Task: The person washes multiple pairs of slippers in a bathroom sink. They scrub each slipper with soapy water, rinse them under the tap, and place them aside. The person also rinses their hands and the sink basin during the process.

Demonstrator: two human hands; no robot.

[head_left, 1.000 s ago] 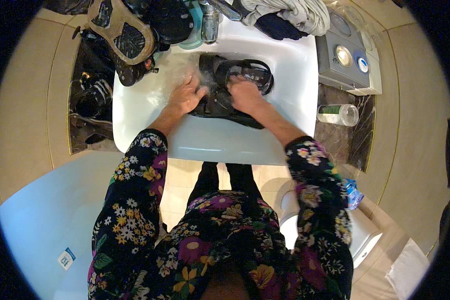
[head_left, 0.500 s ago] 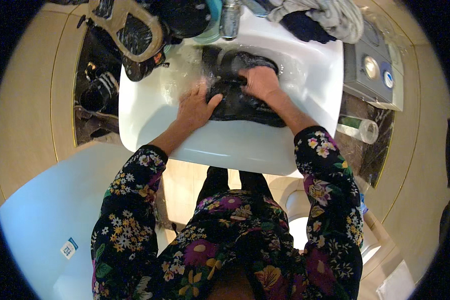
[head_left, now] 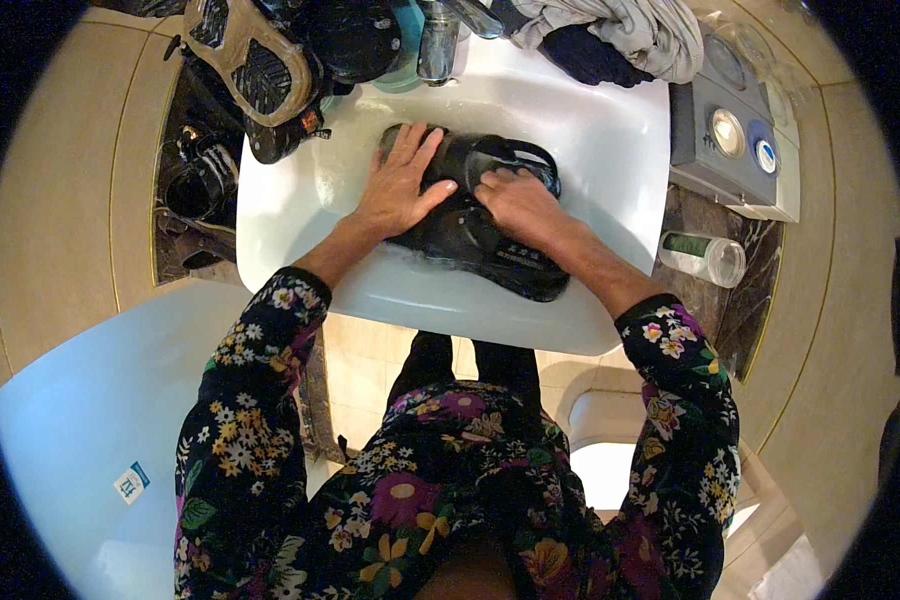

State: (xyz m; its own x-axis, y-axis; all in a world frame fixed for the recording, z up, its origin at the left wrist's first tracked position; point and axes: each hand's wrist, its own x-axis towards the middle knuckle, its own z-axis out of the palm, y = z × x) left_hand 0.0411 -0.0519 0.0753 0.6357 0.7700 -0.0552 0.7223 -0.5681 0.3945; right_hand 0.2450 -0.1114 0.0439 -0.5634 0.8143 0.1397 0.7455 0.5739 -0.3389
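Note:
A wet pair of black slippers lies in the white sink (head_left: pixel 430 305): the far slipper (head_left: pixel 533 158) shows a glossy sole, and the near slipper (head_left: pixel 515 268), with pale markings, rests by the front wall. My left hand (head_left: pixel 400 188) presses on the left part of the pair, fingers stretched and thumb spread. Between the two slippers, my right hand (head_left: pixel 523 208) is closed, its fingers curled down against the black surface. Whatever it grips is hidden under the fingers.
Other footwear (head_left: pixel 255 65) is piled over the sink's back left corner, beside a metal faucet (head_left: pixel 438 48). Grey and dark cloth (head_left: pixel 620 45) lies at the back right. A grey box (head_left: pixel 735 135) and a clear jar (head_left: pixel 705 257) stand on the right counter.
The slippers have shifted, the near one coming toward the sink's front. My left hand has moved onto the pair and my right hand has moved slightly nearer me. Splashing water has calmed.

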